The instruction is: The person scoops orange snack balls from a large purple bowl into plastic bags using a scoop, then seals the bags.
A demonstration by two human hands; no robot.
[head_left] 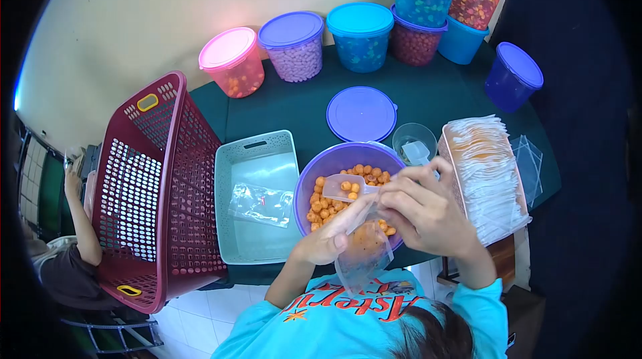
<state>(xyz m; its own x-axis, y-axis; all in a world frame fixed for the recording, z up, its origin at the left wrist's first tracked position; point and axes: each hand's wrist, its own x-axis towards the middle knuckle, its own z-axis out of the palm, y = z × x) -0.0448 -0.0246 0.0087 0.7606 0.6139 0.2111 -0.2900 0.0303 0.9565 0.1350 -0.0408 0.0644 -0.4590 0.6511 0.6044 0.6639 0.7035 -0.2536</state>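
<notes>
A purple tub [302, 188] of round orange snack balls [326, 208] stands in front of me. My left hand [326, 242] is closed on a clear plastic bag [364, 255], which hangs at the tub's near rim with something orange showing through it. My right hand [428, 208] is closed above the tub's right side, its fingertips by the bag's mouth. A clear scoop [343, 187] holding a few balls points left over the tub, and its handle runs to my right hand. The fingers partly hide the grip.
A pale green basket [225, 228] with a plastic packet [261, 205] lies left, beside a maroon basket [170, 192]. Right are a clear cup [408, 133] and a box of filled packets [481, 172]. Lidded tubs [361, 41] line the back, behind a purple lid [361, 113]. Another person's arm [83, 222] shows far left.
</notes>
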